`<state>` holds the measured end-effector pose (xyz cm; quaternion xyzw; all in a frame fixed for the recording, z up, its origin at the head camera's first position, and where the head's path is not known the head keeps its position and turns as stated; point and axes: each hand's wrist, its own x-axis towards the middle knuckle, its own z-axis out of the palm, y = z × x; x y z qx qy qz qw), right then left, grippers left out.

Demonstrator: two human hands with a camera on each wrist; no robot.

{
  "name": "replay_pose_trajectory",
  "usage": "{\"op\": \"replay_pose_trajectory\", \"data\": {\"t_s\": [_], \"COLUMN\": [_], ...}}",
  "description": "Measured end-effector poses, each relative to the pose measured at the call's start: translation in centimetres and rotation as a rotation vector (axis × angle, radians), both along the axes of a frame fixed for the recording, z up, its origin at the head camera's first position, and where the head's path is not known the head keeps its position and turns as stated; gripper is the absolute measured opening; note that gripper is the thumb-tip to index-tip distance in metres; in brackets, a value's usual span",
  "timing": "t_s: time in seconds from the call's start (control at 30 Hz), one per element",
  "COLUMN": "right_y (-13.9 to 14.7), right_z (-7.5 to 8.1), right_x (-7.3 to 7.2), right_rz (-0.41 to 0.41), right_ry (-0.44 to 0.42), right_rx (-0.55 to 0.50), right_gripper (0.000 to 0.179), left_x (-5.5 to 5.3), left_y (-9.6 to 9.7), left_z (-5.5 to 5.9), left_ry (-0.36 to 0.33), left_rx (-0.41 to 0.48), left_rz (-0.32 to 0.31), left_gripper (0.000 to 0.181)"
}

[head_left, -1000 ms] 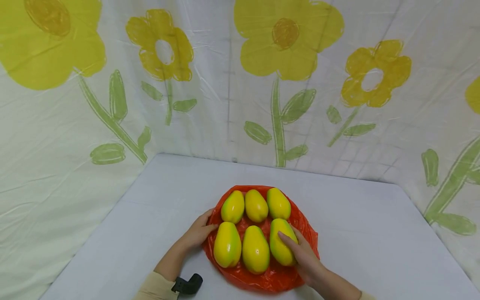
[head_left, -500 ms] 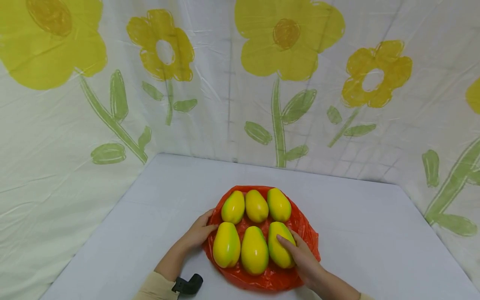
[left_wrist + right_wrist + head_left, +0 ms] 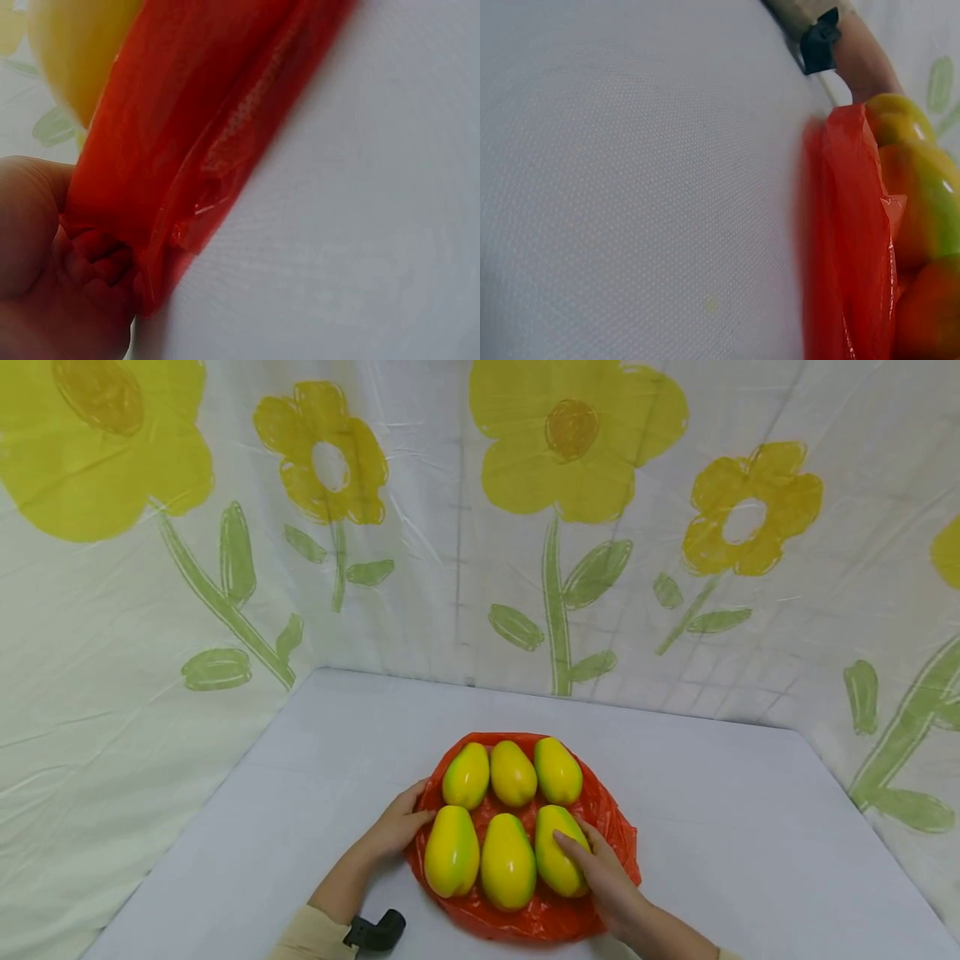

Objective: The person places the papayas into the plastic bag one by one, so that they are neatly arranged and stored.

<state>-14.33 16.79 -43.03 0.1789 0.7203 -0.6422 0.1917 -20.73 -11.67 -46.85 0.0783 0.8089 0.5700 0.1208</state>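
Note:
Several yellow-green papayas [image 3: 508, 862] lie in two rows on a red plastic bag [image 3: 551, 931], spread round with its edge raised. My left hand [image 3: 396, 823] grips the bag's left edge; in the left wrist view, the thumb lies on one side of the red plastic [image 3: 142, 150] and curled fingers on the other. My right hand [image 3: 611, 881] holds the front right papaya [image 3: 558, 852], thumb on top, the other fingers mostly hidden at its right side. The right wrist view has the bag's near side [image 3: 851, 247] and some papayas [image 3: 926, 202], without the right hand.
A white table [image 3: 337, 735] lies under the bag. A white cloth printed with yellow flowers [image 3: 577, 435] hangs behind the table and at its sides. A black strapped device [image 3: 375, 931] sits on the left wrist.
The front right papaya has shifted slightly left and nearer, my right hand with it. Its two front-row neighbours have edged a little left. My left hand stays on the bag's edge.

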Motion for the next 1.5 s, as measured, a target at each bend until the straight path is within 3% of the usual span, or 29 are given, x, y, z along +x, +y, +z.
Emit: {"op": "replay_pose_trajectory", "data": {"t_s": [0.6,0.83,1.03,1.23,1.4,1.5], "right_y": [0.2,0.1,0.4,1.3,2.7,4.2], "right_z": [0.2,0.4,0.9,1.4,2.4,3.6], "right_x": [0.3,0.6,0.6,0.2,-0.6,-1.3], "right_rz": [0.055,0.033,0.001,0.028,0.130,0.204], "right_ry": [0.031,0.065,0.161,0.251,0.311,0.395], "right_rx": [-0.049,-0.036,0.009,0.068,0.171,0.287], "right_gripper": [0.075,0.067,0.058,0.055,0.065,0.071], "left_x": [0.0,0.1,0.0,-0.1,0.0,0.0], "left_y": [0.1,0.1,0.1,0.2,0.0,-0.3], "left_z": [0.0,0.1,0.1,0.1,0.4,1.1], "left_ry": [-0.007,-0.008,-0.004,-0.001,0.009,0.033], "left_rx": [-0.012,-0.033,-0.037,-0.024,-0.019,-0.066], "left_rz": [0.014,0.015,0.015,0.014,0.039,0.054], "left_gripper": [0.050,0.051,0.050,0.051,0.057,0.063]}}
